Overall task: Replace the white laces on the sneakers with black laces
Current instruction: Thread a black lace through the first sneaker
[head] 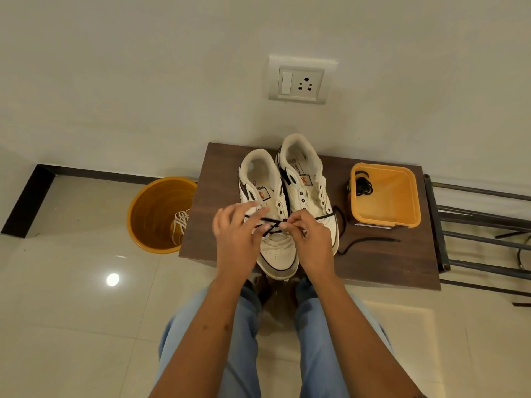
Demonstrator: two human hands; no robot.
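Two white sneakers stand side by side on a small brown table [373, 262], toes towards me. The left sneaker [275, 254] has a black lace [271, 222] crossed through its lowest eyelets. My left hand [235, 234] rests on that shoe's left side and its fingers pinch the lace. My right hand [307, 234] pinches the lace's other strand over the shoe's right side; that strand trails right across the table to its tip [373, 240]. The right sneaker [304, 179] has bare eyelets. White laces [179, 225] lie in an orange bucket [152, 214].
A square orange tub [388, 208] at the table's right holds another coiled black lace [362, 183]. The bucket stands on the tiled floor left of the table. A metal rack [474, 225] adjoins the table's right edge. A wall socket [300, 81] is behind.
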